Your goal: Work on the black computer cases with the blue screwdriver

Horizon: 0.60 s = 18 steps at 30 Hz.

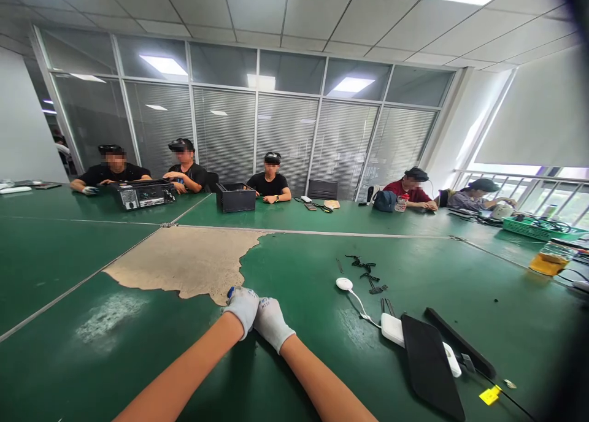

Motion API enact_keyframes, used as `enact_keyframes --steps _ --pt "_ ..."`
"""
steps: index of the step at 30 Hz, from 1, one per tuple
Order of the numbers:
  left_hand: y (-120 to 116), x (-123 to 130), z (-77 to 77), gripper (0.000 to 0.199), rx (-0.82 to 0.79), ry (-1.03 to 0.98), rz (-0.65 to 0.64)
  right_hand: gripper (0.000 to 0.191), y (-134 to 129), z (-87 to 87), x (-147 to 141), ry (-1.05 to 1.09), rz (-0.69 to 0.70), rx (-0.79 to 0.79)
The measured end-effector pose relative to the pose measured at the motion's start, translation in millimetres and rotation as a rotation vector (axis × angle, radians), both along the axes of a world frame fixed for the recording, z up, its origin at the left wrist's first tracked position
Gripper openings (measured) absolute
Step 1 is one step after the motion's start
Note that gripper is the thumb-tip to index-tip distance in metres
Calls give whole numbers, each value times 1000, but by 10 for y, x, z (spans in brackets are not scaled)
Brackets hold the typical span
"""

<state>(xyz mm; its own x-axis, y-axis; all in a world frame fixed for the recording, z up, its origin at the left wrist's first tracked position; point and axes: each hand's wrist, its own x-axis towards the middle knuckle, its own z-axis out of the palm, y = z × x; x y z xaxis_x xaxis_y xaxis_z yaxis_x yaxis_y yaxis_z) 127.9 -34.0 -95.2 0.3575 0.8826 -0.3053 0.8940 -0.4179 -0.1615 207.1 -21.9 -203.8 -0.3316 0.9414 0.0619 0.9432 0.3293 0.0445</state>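
My left hand (243,308) and my right hand (272,322) wear light grey work gloves with blue lettering. They meet side by side above the green table, near the lower tip of a beige patch (193,256) where the green covering is gone. Both hands are closed, with fingers curled forward and away from view. A small blue spot shows at the left hand's outer edge; whether it belongs to the glove or to a held thing I cannot tell. Whatever lies between the fingers is hidden.
To the right lie black small pieces (363,265), a white round puck on a cable (344,284), a black phone-like slab (432,364) and a black bar (460,342). Across the table people sit behind a computer case (145,195) and a dark box (236,199).
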Motion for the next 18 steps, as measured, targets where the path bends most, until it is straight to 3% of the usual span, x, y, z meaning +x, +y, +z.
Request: enact_keyframes --steps 9,18 --pt "-4 2 -29 55 25 51 23 19 14 -4 -30 -26 -18 5" --pt "0 24 -59 62 16 39 14 30 -17 22 -6 24 -29 18"
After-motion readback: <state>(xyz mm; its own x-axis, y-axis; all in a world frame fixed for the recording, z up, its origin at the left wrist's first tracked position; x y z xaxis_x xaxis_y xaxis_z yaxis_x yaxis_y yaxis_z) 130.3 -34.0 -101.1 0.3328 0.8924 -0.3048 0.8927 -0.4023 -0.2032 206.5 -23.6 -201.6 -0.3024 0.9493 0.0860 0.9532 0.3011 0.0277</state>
